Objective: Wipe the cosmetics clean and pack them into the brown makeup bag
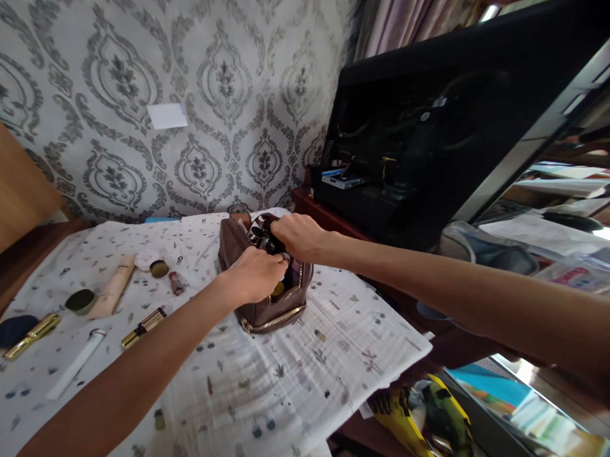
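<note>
A brown makeup bag [273, 316] with gold zips stands unzipped on the patterned cloth, its mouth facing me. My left hand [256, 275] reaches over its near left side, fingers curled at the opening; what they hold, if anything, is hidden. Across the far right rim, my right hand [301, 238] is closed with its fingertips down at the mouth, seemingly gripping the bag's edge. Between the hands, shiny dark and silver items [258, 231] poke out of the bag. Something yellowish shows lower inside it.
On the cloth [281, 402] at left lie a beige tube [113, 286], round compacts [81, 301], a gold tube [33, 336], a white stick [77, 364], a gold-and-dark case [143, 327] and a small pinkish tube [175, 284]. A large black screen [412, 131] stands to the right.
</note>
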A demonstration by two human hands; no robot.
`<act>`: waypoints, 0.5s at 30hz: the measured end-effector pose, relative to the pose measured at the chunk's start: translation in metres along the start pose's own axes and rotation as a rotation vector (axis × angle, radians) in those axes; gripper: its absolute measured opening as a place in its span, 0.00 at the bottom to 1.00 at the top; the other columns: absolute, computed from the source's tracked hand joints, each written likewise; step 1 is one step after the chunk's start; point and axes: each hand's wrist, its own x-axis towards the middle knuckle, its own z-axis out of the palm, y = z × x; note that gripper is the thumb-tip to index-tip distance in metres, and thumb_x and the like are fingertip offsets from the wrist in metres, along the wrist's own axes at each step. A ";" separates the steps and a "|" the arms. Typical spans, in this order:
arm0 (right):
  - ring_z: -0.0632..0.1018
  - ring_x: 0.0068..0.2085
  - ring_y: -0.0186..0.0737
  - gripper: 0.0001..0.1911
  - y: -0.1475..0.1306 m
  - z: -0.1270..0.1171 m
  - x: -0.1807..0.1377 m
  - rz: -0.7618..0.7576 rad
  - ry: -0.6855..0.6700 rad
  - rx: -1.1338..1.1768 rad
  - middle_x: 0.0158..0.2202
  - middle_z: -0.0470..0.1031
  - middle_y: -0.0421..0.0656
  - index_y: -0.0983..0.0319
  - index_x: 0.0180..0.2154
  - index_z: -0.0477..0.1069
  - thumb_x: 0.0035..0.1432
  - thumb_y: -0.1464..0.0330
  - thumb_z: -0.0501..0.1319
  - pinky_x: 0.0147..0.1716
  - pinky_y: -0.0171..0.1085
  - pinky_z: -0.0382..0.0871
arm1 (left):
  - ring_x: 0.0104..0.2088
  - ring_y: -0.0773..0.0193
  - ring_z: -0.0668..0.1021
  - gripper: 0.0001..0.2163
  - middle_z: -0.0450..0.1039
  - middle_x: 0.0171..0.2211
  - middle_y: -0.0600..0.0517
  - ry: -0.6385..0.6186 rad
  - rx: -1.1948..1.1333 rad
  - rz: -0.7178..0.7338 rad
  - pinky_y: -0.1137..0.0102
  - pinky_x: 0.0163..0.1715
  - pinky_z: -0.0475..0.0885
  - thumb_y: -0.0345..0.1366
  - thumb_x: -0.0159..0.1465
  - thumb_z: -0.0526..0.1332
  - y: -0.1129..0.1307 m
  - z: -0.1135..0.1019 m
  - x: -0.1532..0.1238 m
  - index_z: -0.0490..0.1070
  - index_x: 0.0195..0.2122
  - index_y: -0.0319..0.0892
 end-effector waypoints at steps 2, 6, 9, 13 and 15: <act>0.80 0.53 0.54 0.16 -0.001 0.006 0.004 -0.006 -0.022 0.028 0.50 0.80 0.57 0.68 0.51 0.75 0.63 0.78 0.58 0.44 0.40 0.74 | 0.43 0.53 0.83 0.13 0.80 0.48 0.43 -0.013 -0.008 -0.008 0.65 0.31 0.68 0.25 0.68 0.55 0.000 0.000 0.001 0.74 0.50 0.37; 0.80 0.54 0.53 0.16 0.002 0.012 0.007 0.017 -0.053 0.065 0.50 0.79 0.57 0.68 0.52 0.75 0.64 0.77 0.58 0.44 0.38 0.73 | 0.42 0.53 0.83 0.12 0.80 0.47 0.43 0.003 -0.023 -0.003 0.64 0.31 0.68 0.25 0.66 0.58 0.000 0.005 0.002 0.74 0.49 0.38; 0.80 0.53 0.54 0.17 0.003 0.009 0.004 0.033 -0.083 0.069 0.51 0.79 0.57 0.69 0.51 0.75 0.63 0.79 0.55 0.43 0.39 0.72 | 0.42 0.53 0.82 0.12 0.80 0.49 0.43 0.041 -0.028 -0.004 0.65 0.31 0.68 0.25 0.65 0.59 -0.001 0.010 0.003 0.75 0.49 0.39; 0.79 0.53 0.52 0.18 0.006 0.008 0.002 0.041 -0.096 0.101 0.52 0.79 0.56 0.67 0.50 0.76 0.62 0.80 0.55 0.43 0.38 0.71 | 0.43 0.53 0.82 0.13 0.79 0.50 0.44 0.045 -0.024 0.003 0.64 0.31 0.67 0.26 0.64 0.60 -0.001 0.011 0.004 0.74 0.49 0.38; 0.79 0.53 0.51 0.18 0.012 0.013 0.005 0.058 -0.071 0.155 0.52 0.79 0.54 0.65 0.50 0.77 0.61 0.79 0.56 0.42 0.37 0.70 | 0.44 0.53 0.82 0.13 0.79 0.51 0.45 0.037 -0.021 0.005 0.64 0.30 0.66 0.26 0.64 0.60 -0.002 0.011 0.004 0.74 0.50 0.38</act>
